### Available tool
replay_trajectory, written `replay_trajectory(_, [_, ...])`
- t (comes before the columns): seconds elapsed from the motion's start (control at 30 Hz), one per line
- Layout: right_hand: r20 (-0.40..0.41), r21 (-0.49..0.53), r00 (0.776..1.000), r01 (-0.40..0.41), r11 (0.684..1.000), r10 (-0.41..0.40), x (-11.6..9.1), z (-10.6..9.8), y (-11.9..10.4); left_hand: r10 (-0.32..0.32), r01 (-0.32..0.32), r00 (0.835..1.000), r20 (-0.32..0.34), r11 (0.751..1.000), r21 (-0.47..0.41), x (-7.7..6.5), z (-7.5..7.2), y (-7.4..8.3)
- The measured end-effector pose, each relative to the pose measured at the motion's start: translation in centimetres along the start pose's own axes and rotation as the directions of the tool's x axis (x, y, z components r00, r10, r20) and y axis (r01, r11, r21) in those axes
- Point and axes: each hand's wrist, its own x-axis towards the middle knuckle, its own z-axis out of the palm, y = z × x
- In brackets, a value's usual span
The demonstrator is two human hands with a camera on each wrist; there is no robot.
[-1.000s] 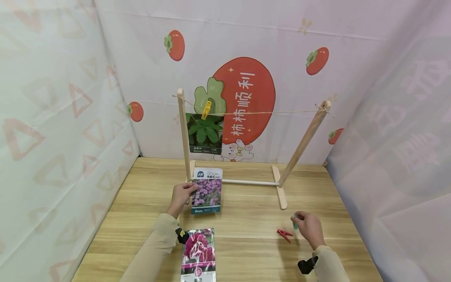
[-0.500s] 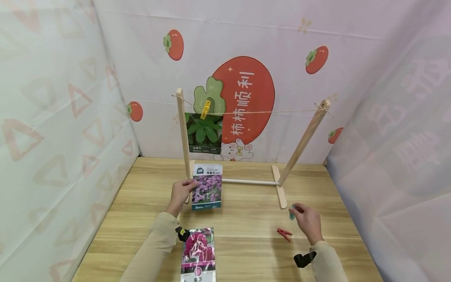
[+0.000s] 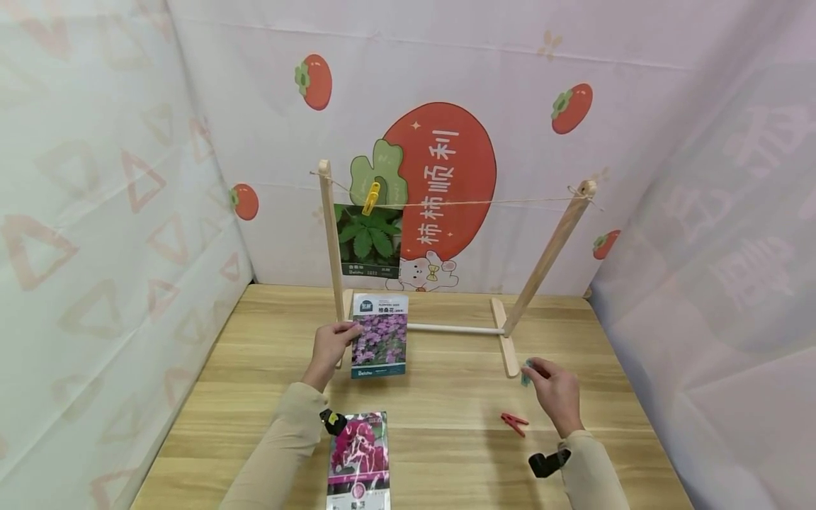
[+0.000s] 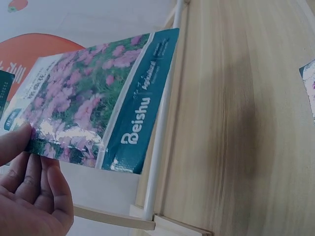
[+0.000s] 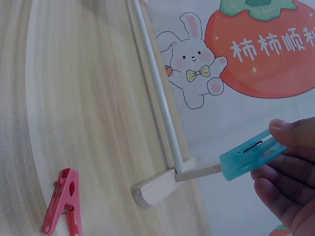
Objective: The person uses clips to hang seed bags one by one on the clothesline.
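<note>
A seed packet with pink-purple flowers (image 3: 380, 340) is pinched at its left edge by my left hand (image 3: 329, 350), held up before the stand's left post. In the left wrist view the thumb lies on the front of the flower packet (image 4: 83, 98), fingers behind. My right hand (image 3: 557, 397) pinches a teal clothespin (image 5: 243, 157) between thumb and fingers, near the stand's right foot. Just left of that hand lies a red clothespin (image 3: 513, 423) on the table. A green-leaf packet (image 3: 370, 244) hangs from the string (image 3: 472, 203) under a yellow clothespin (image 3: 371, 198).
The wooden stand has a left post (image 3: 331, 241), a right post (image 3: 550, 258) and a white lower rod (image 3: 452, 329). Another packet with magenta flowers (image 3: 359, 460) lies on the table (image 3: 446, 453) near the left forearm. A printed cloth (image 3: 523, 64) rises behind.
My left hand has raised the flower packet and shifted it slightly right, turning it more upright. My right hand has moved up and a little left with the teal clothespin.
</note>
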Motion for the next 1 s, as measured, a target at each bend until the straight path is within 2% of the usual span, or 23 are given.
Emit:
replay_trajectory(0.37, [-0.038, 0.022, 0.998, 0.044, 0.999, -0.043, 0.3, -0.4, -0.9, 0.012, -0.012, 1.0, 0.006, 1.0, 0.013, -0.5, -0.2, 0.4])
replay_trajectory(0.6, [-0.06, 0.018, 0.996, 0.062, 0.998, -0.061, 0.6, -0.6, -1.4, 0.049, -0.05, 0.999, 0.012, 0.999, 0.014, -0.6, -0.3, 0.7])
replay_trajectory(1.0, [-0.063, 0.026, 0.995, 0.082, 0.996, -0.08, 1.6, -1.4, -2.7, 0.062, -0.062, 0.998, 0.028, 0.998, -0.012, -0.7, -0.3, 1.7])
